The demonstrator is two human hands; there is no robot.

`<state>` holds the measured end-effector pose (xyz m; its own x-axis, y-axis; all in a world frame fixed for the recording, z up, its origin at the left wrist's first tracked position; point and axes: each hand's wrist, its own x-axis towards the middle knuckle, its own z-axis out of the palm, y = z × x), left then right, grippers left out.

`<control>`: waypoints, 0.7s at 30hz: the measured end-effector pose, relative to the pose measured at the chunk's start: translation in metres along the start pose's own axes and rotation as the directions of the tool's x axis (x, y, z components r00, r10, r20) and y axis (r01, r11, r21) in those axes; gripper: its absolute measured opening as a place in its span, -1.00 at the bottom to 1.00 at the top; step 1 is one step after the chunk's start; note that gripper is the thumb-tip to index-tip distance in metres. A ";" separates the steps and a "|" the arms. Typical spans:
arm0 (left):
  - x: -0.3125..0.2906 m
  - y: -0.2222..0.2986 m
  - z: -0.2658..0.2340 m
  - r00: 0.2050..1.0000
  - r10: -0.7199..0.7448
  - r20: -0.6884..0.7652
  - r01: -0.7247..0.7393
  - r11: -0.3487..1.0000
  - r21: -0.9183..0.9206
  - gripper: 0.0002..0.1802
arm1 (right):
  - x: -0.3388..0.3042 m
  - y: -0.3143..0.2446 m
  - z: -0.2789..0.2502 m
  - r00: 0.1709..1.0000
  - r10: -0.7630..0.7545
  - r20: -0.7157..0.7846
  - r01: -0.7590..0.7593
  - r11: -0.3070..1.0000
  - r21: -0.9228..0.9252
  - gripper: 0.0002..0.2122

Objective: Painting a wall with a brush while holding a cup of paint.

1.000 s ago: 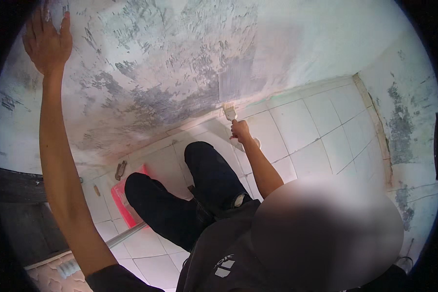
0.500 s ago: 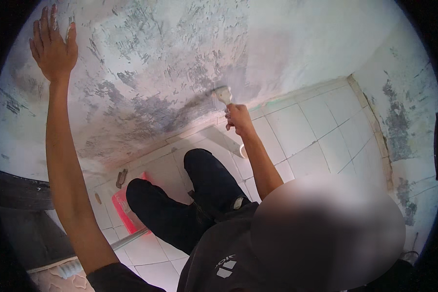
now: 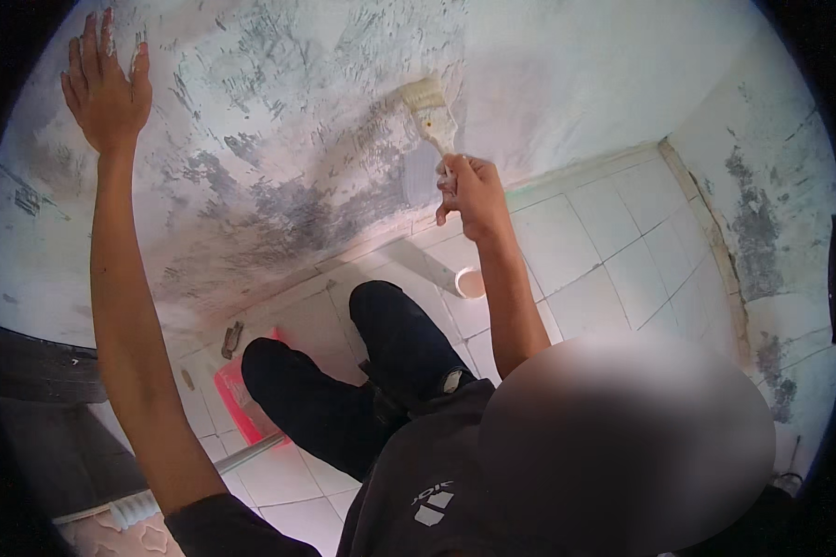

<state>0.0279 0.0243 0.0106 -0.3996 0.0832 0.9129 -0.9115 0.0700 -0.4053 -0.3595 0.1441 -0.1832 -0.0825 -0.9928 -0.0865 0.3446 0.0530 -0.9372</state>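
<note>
My right hand (image 3: 476, 198) is closed round the handle of a wide paintbrush (image 3: 435, 123). The pale bristles are up against the wall (image 3: 316, 111), which is whitish with patchy grey marks. Around the brush the wall has a smoother, pale patch to the right and a bare grey patch below. My left hand (image 3: 109, 104) lies flat on the wall at the upper left, fingers spread, with white smears on the fingertips. A cup (image 3: 470, 282) with pale contents stands on the floor beside my right forearm.
White floor tiles (image 3: 613, 223) run along the wall's foot. A red dustpan (image 3: 237, 395) with a long handle lies by my knees, and a small brownish tool (image 3: 232, 340) sits near it. Dark furniture (image 3: 42, 371) stands at the left. Another stained wall (image 3: 762, 232) rises at the right.
My right hand has moved up the wall with the paintbrush, from near the base to higher up. The cup shows more fully now. My left hand has barely shifted.
</note>
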 end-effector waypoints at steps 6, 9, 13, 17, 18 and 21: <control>0.001 0.004 0.002 1.000 -0.015 0.015 0.015 1.000 0.011 -0.39 | 0.016 0.103 -0.013 0.984 0.175 -0.045 -0.177 0.982 -0.058 -0.76; 0.000 0.001 0.001 1.000 -0.018 0.014 0.017 1.000 0.009 -0.38 | 0.029 0.150 -0.024 0.957 0.282 -0.066 -0.285 0.957 -0.055 -0.75; -0.002 -0.003 0.004 1.000 -0.028 0.011 0.027 0.999 0.045 -0.37 | 0.042 0.208 -0.045 0.909 0.392 -0.139 -0.407 0.908 -0.101 -0.74; 0.000 -0.001 0.008 1.000 -0.012 -0.021 0.012 1.000 -0.006 -0.36 | 0.054 0.252 -0.069 0.856 0.463 -0.231 -0.503 0.849 -0.162 -0.73; 0.000 -0.006 0.005 1.000 -0.006 -0.017 0.006 1.000 0.003 -0.36 | 0.053 0.261 -0.068 0.856 0.468 -0.220 -0.505 0.848 -0.163 -0.73; -0.007 -0.005 0.013 1.000 0.001 -0.026 -0.001 1.000 0.010 -0.35 | 0.044 0.278 -0.084 0.833 0.507 -0.222 -0.545 0.821 -0.169 -0.76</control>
<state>0.0337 0.0105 0.0071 -0.3981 0.1096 0.9108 -0.9120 0.0597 -0.4058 -0.3463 0.1240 -0.4760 -0.1017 -0.7759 -0.6226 0.1702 0.6030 -0.7794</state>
